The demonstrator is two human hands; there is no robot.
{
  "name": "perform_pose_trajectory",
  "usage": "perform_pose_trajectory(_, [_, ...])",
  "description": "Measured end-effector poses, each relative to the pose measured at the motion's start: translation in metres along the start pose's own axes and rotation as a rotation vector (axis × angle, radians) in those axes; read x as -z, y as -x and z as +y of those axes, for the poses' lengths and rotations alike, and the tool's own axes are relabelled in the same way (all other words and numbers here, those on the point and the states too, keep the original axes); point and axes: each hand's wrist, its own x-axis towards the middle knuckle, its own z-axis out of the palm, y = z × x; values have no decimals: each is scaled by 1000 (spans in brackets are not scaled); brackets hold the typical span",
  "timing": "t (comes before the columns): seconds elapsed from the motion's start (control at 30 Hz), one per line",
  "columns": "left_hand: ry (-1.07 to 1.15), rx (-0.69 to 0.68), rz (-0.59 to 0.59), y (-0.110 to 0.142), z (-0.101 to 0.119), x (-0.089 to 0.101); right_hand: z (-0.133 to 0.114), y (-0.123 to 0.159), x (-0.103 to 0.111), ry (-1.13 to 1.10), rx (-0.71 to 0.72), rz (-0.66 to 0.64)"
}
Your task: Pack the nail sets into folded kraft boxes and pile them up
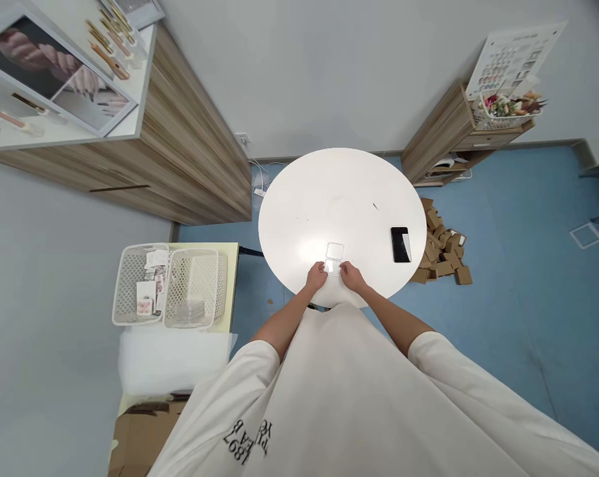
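A small clear plastic box (332,267) lies at the near side of the round white table (339,192). Its lid (334,251) is hinged back, flat on the tabletop, away from me. From the left, my left hand (317,275) grips the box's edge with closed fingers. On the opposite edge, my right hand (352,275) pinches the box the same way. Something pale and flat seems to sit inside the box, too faint to make out.
A black phone (401,245) rests at the table's right. White baskets (193,288) with cards and clear plastic pieces stand on a side table at left. Small cardboard boxes (443,248) are heaped on the floor at right. A wooden cabinet (195,132) rises at back left.
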Motion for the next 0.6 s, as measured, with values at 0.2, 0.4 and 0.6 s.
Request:
perform_pose_trajectory(0.2, [2,-32,-26,-7,12,3,-18,-10,0,-58,25,-11])
perform_pose_trajectory(0.4, [-31,-22,-26,-4,18,18,-20,-14,6,-38,33,-35])
perform_pose_trajectory(0.6, [-14,-58,115,20,18,49,-29,-20,19,28,234,44])
